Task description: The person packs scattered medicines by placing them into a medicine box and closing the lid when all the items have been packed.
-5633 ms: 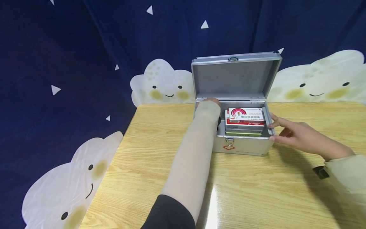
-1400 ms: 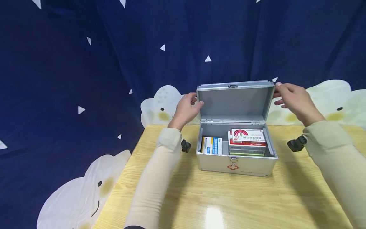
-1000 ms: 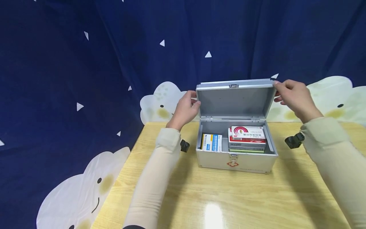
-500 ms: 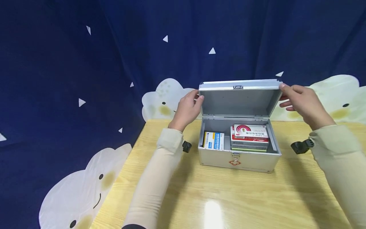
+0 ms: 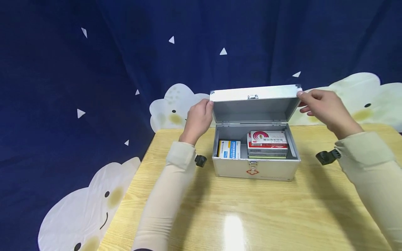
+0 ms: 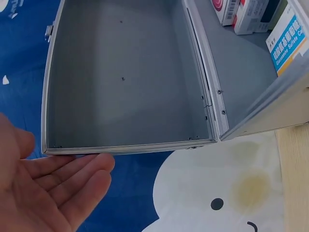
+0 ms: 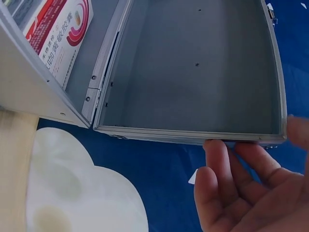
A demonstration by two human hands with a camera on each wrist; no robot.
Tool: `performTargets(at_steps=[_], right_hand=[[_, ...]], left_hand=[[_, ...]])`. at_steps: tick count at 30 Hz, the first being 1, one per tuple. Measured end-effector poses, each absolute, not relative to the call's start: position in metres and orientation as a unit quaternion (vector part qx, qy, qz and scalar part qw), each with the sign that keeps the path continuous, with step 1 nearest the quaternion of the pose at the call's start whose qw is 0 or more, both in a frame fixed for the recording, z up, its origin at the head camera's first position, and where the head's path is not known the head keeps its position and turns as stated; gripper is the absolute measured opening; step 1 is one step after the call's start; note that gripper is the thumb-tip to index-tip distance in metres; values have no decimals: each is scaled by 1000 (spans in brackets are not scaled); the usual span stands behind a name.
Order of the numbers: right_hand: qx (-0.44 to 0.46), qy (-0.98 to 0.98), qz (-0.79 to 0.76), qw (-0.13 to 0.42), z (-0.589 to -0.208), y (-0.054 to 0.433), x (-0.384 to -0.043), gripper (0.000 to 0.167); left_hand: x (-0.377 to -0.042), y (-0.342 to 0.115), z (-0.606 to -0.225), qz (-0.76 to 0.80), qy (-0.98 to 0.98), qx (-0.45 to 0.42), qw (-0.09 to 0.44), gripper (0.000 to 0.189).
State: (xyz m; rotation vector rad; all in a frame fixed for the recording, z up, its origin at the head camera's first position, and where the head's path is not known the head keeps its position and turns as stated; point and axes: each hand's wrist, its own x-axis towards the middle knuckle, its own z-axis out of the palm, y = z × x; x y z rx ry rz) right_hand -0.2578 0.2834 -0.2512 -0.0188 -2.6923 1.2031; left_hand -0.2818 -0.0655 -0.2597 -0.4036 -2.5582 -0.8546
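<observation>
A silver medicine case (image 5: 273, 170) with a red cross and a front latch stands on the table. Its lid (image 5: 251, 111) is raised and leans forward over the case. At the lid's left front corner, my left hand (image 5: 198, 120) holds it by thumb and fingers; in the left wrist view the fingers lie along the lid's side. My right hand (image 5: 329, 109) grips the opposite corner, thumb on the front edge, fingertips against the side. Inside, a white, blue and yellow medicine box (image 5: 230, 149) sits at left, and stacked medicine boxes (image 5: 268, 137) at right, a red-and-white one uppermost.
The wooden table (image 5: 201, 209) stretches in front of the case and to both sides. Behind it hangs a dark blue curtain (image 5: 188, 21) with white triangles and smiling clouds. A small black wrist camera (image 5: 327, 157) sits below my right wrist.
Earlier my left arm reached into the case while my right hand touched its right side. Both hands then moved to the lid's corners, and the lid has tipped forward and down.
</observation>
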Motion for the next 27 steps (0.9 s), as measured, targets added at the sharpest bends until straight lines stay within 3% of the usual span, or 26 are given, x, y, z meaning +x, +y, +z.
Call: performTargets(at_steps=[10,27], right_hand=[[10,-931,352,98,-249,279,-249,69],[23,-948,308,73,-259,276,-222,68]], left_hand=[[-271,-71,-262,-303,-921,-113,216,34],[-246,-79,-262,-278,-927,-141,208,28]])
